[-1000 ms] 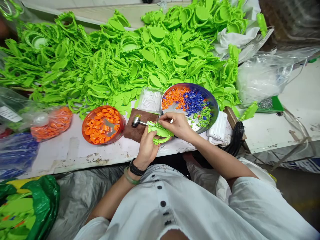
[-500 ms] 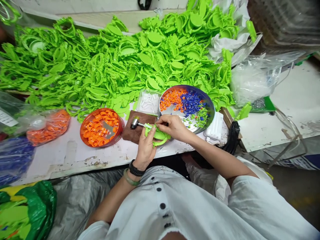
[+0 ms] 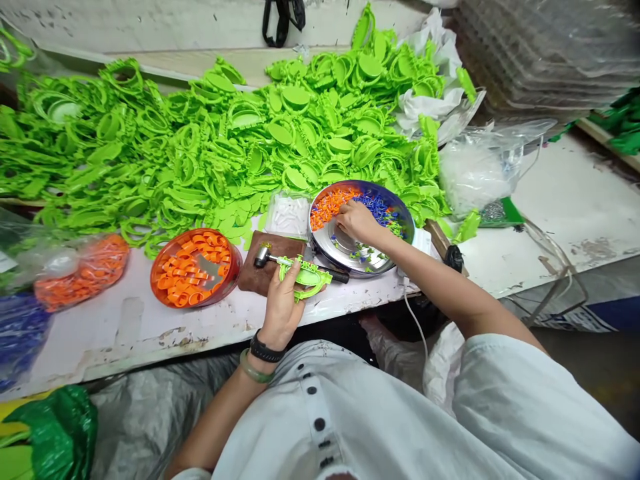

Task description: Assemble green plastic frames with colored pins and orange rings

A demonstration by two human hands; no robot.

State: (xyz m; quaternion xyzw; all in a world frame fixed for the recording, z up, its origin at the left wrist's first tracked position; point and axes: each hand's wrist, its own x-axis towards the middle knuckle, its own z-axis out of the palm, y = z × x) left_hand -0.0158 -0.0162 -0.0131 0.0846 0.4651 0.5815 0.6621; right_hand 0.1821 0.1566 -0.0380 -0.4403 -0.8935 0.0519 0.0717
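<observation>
Curling my right hand (image 3: pixel 357 223) over blue pegs (image 3: pixel 376 208) in the steel tray (image 3: pixel 330 250), I can't tell if it holds one; my left hand (image 3: pixel 283 303) grips the green plastic clip (image 3: pixel 306 275), its long axis lying crosswise toward the tray.

White shirt (image 3: pixel 380 413) with dark round buttons (image 3: pixel 319 423), black wristband (image 3: pixel 266 349) and pale green bangle (image 3: pixel 254 368) on the left wrist (image 3: pixel 273 325)

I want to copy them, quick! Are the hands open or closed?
Left hand: closed, holding a lime-green plastic piece and a small hammer.
Right hand: down in a round metal tray; cannot tell if it holds anything.
</observation>
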